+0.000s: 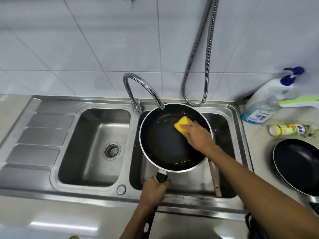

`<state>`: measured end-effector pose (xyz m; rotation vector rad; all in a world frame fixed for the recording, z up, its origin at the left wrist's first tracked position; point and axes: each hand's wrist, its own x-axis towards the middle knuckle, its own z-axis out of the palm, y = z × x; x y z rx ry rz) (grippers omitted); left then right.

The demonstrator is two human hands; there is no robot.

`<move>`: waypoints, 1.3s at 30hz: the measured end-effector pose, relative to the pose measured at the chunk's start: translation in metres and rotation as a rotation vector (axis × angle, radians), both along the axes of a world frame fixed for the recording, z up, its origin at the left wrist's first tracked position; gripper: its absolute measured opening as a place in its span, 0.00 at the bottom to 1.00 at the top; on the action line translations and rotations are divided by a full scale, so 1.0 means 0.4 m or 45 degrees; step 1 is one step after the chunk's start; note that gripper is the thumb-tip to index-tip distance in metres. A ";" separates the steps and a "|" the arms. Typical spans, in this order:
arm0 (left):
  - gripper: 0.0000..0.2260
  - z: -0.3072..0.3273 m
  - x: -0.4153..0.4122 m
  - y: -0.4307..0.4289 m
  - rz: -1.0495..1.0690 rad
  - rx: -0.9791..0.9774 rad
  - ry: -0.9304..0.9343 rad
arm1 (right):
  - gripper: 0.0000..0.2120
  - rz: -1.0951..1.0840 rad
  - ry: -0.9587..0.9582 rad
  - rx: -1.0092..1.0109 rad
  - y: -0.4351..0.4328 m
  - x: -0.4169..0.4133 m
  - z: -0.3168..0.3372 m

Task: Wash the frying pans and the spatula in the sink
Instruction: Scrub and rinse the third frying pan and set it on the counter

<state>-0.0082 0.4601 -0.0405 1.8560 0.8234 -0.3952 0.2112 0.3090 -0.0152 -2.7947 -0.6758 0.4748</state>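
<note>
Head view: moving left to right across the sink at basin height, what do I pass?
Ribbed draining board → left basin → frying pan over the right basin → wooden spatula handle → second frying pan on the counter.

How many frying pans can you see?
2. One pan over the right basin, handle held by the left hand; second pan on the counter at right, partly cut off. Others may be hidden.
</note>
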 end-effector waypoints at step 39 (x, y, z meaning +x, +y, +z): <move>0.15 -0.001 -0.014 -0.009 0.036 -0.029 -0.049 | 0.21 0.055 -0.189 -0.124 0.045 0.028 0.029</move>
